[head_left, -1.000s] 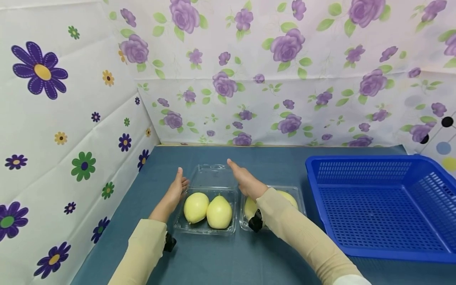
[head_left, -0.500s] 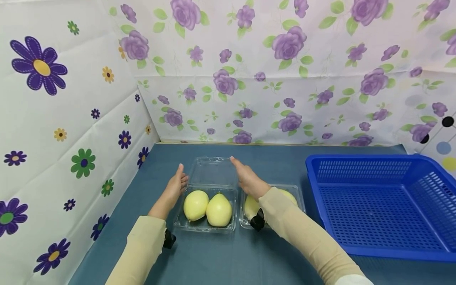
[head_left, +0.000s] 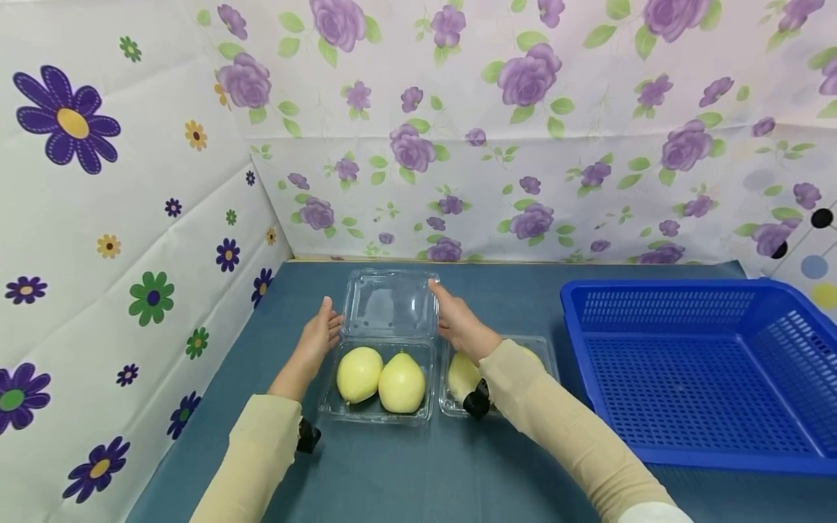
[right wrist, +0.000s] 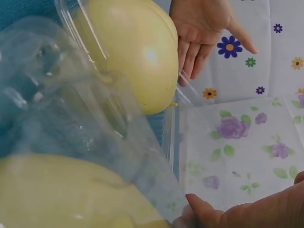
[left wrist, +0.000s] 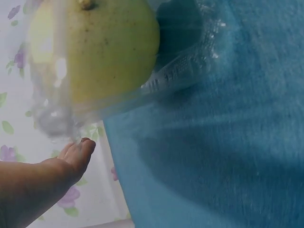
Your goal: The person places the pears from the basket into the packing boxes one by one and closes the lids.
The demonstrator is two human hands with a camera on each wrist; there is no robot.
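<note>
Two pale yellow pomelos, the left one (head_left: 360, 372) and the right one (head_left: 402, 383), sit side by side in a clear plastic clamshell box (head_left: 377, 418). Its hinged lid (head_left: 390, 303) stands raised at the back. My left hand (head_left: 317, 340) is at the lid's left side, thumb up and fingers relaxed, fingertips right at the edge. At the opposite side my right hand (head_left: 461, 319) has its thumb by the lid's upper right corner and its fingers extended along the edge. The right wrist view shows my left palm (right wrist: 202, 28) facing the box.
Just right of the box, a second clear clamshell (head_left: 552, 363) holds pomelos (head_left: 462, 376), partly hidden under my right forearm. A large blue plastic basket (head_left: 713, 403) stands at the right on the blue-covered table (head_left: 418, 479). Flowered sheets (head_left: 418, 196) hang behind and at the left.
The lid's top edge has risen in view and its panel shows taller and clearer. My right hand has shifted slightly right; my left hand has moved slightly up and left.
</note>
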